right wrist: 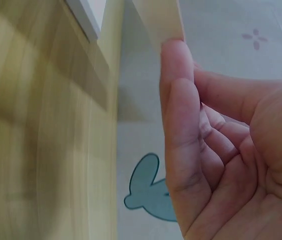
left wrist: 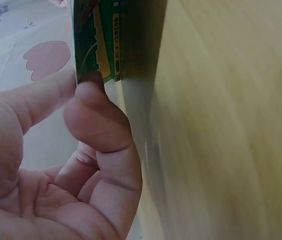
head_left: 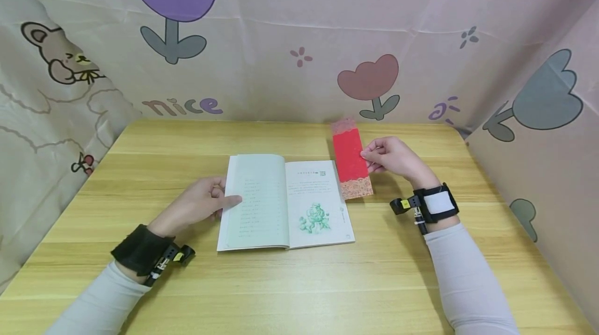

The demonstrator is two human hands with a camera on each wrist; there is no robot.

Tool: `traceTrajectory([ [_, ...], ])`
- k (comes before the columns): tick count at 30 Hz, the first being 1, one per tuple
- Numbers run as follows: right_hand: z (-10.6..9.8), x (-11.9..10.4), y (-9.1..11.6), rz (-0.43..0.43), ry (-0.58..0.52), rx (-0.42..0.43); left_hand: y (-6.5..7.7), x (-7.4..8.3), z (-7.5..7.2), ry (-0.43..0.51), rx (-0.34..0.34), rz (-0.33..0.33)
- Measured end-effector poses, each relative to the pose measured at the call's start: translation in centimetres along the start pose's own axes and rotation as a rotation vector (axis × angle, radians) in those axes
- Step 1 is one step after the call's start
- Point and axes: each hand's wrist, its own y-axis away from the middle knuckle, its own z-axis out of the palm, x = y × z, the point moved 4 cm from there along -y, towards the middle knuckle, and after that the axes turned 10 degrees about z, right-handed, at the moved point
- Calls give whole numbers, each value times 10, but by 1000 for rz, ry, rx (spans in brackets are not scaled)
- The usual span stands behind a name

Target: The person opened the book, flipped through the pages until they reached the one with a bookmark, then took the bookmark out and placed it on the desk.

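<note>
An open book (head_left: 255, 205) lies on the wooden table, its left page pale green and its right page bearing a green plant drawing. The left hand (head_left: 198, 202) pinches the book's left edge, thumb on the page and fingers beneath. In the left wrist view the green cover (left wrist: 93, 50) shows above the curled index finger. Between thumb and index finger, the right hand (head_left: 393, 158) pinches the right edge of a red paper slip (head_left: 350, 155) with lacy patterned ends. The slip stands raised beside the book's upper right corner; its pale back (right wrist: 163, 20) shows in the right wrist view.
The wooden table (head_left: 318, 293) extends around the book on all sides. A printed cloth (head_left: 262, 64) with flowers and a bear hangs behind and at both sides. Each wrist wears a black strap with a small camera (head_left: 402, 205).
</note>
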Motion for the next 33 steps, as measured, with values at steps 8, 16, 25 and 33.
traceTrajectory([
  [8,-9,13,-4,54,10,-40,2,0,-6,-27,-5,-4],
  [16,-21,27,-4,95,60,-60,2,-1,-10,-26,-16,-1],
  [25,-30,41,-2,156,129,-73,0,-1,-13,-19,-21,16],
  [33,-32,49,0,200,185,-129,0,1,-12,-35,-18,-3],
])
